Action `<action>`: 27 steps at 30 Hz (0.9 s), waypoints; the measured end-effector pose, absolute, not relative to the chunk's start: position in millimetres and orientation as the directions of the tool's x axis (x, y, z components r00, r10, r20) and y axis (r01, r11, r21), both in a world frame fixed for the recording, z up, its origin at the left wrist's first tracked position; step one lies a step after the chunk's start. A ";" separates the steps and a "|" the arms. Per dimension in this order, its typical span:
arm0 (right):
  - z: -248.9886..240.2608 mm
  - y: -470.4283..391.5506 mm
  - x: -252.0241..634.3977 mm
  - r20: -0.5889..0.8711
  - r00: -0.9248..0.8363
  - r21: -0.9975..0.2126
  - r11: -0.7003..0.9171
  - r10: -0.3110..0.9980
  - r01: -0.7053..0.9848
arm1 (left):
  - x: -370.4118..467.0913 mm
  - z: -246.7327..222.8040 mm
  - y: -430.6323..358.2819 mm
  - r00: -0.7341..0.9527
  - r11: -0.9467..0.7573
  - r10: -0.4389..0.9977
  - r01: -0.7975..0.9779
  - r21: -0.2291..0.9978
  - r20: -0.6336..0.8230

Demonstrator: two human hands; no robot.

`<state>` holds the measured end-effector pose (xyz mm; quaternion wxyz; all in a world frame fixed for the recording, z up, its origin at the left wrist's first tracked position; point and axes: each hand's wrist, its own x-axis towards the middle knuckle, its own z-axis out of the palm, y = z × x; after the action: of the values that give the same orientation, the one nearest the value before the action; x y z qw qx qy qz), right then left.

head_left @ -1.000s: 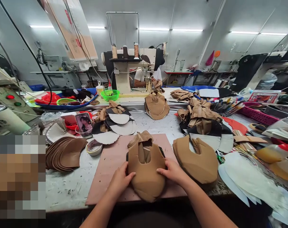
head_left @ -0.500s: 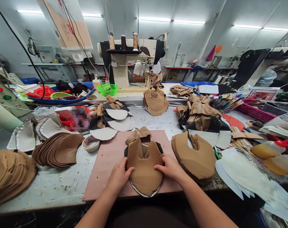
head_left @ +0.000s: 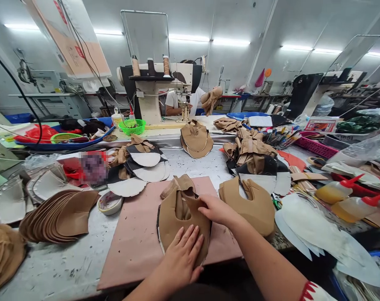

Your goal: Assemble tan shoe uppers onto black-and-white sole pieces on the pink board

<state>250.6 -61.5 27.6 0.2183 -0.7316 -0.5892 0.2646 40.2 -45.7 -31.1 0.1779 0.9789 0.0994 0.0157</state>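
Centrally, a tan shoe upper (head_left: pixel 171 230) with a U-shaped opening lies on a pink board (head_left: pixel 124 255) on the table (head_left: pixel 69 263), close to the wearer. The left hand (head_left: pixel 185 248) rests flat on its near half, fingers extended and slightly spread. The right hand (head_left: pixel 215 210) pinches its right-hand edge beside the opening, thumb on top (the fingertips underneath are hidden). Just right of the board sits a stack of similar tan pieces (head_left: pixel 257 209); to the left are a roll of tape (head_left: pixel 110 203) and a fanned stack of brown pieces (head_left: pixel 61 215). Beyond the board, two layered tan uppers (head_left: pixel 196 142) lie near a sewing machine (head_left: pixel 150 98) topped with three thread spools (head_left: pixel 150 67). A green basket (head_left: pixel 132 126) stands left of the machine, and behind it a person in a white shirt (head_left: pixel 173 100) is partly visible.
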 end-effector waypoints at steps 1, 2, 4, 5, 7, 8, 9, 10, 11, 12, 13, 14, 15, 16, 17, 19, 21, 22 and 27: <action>28.2 -58.5 255.1 -0.141 0.163 -0.631 -0.216 0.976 0.745 | 36.7 -29.7 -44.1 0.982 -0.917 0.186 0.178 0.358 -0.012; 27.4 -56.1 259.8 -0.166 0.171 -0.630 -0.237 0.971 0.740 | 33.9 -27.5 -42.5 0.984 -0.914 0.176 0.171 0.367 -0.019; 22.4 -52.5 269.1 -0.214 0.195 -0.630 -0.288 0.957 0.722 | 33.2 -21.8 -40.0 0.985 -0.908 0.172 0.170 0.383 -0.030; 19.2 -51.1 273.1 -0.229 0.201 -0.632 -0.303 0.952 0.713 | 35.8 -18.8 -39.3 0.985 -0.906 0.172 0.170 0.388 -0.030; 13.0 -48.7 278.8 -0.254 0.214 -0.640 -0.330 0.943 0.694 | 46.6 -13.9 -38.7 0.986 -0.905 0.167 0.157 0.396 -0.010; 10.4 -47.6 280.3 -0.261 0.224 -0.642 -0.342 0.939 0.686 | 54.1 -12.3 -38.6 0.986 -0.905 0.167 0.149 0.400 0.011; 8.2 -46.6 281.0 -0.267 0.234 -0.643 -0.354 0.935 0.679 | 62.4 -11.1 -38.4 0.984 -0.904 0.175 0.147 0.401 0.034; 6.4 -45.7 281.1 -0.270 0.245 -0.642 -0.364 0.931 0.675 | 70.9 -10.5 -37.8 0.981 -0.903 0.188 0.152 0.401 0.053; 4.7 -45.0 280.8 -0.271 0.255 -0.640 -0.371 0.928 0.673 | 79.2 -10.3 -36.8 0.976 -0.902 0.206 0.164 0.399 0.066; 3.3 -44.5 280.1 -0.268 0.263 -0.635 -0.375 0.927 0.675 | 86.8 -10.4 -35.3 0.972 -0.900 0.226 0.180 0.396 0.071; 2.1 -44.3 279.2 -0.263 0.270 -0.629 -0.377 0.926 0.680 | 93.5 -10.8 -33.3 0.967 -0.898 0.246 0.199 0.394 0.072; 1.1 -44.3 278.1 -0.255 0.276 -0.621 -0.376 0.927 0.688 | 98.8 -11.4 -30.8 0.962 -0.894 0.262 0.214 0.393 0.073; 0.3 -44.7 276.8 -0.243 0.280 -0.613 -0.371 0.929 0.698 | 102.7 -12.3 -28.0 0.957 -0.891 0.278 0.226 0.393 0.078; -0.1 -45.6 275.2 -0.228 0.280 -0.605 -0.361 0.932 0.709 | 105.1 -13.4 -25.1 0.952 -0.889 0.293 0.238 0.391 0.087; -0.2 -46.8 273.4 -0.211 0.276 -0.600 -0.347 0.938 0.721 | 106.2 -14.9 -22.2 0.947 -0.887 0.307 0.248 0.390 0.094; 1.1 -50.6 269.4 -0.181 0.251 -0.597 -0.309 0.951 0.740 | 105.2 -18.6 -16.7 0.943 -0.880 0.320 0.259 0.399 0.094; 4.0 -55.6 265.5 -0.141 0.230 -0.594 -0.268 0.963 0.758 | 101.6 -22.6 -11.9 0.951 -0.876 0.297 0.233 0.423 0.091; 5.7 -58.1 264.2 -0.116 0.229 -0.589 -0.252 0.967 0.768 | 99.5 -24.2 -9.6 0.959 -0.877 0.267 0.201 0.437 0.095; 9.6 -60.1 271.4 -0.040 0.256 -0.587 -0.230 0.966 0.776 | 90.8 -21.1 3.3 0.992 -0.873 0.080 0.021 0.487 0.101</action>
<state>271.4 -60.1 9.6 0.2333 -0.7572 -0.5751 0.2035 90.8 3.3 -21.1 0.2507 0.9659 0.0260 0.0592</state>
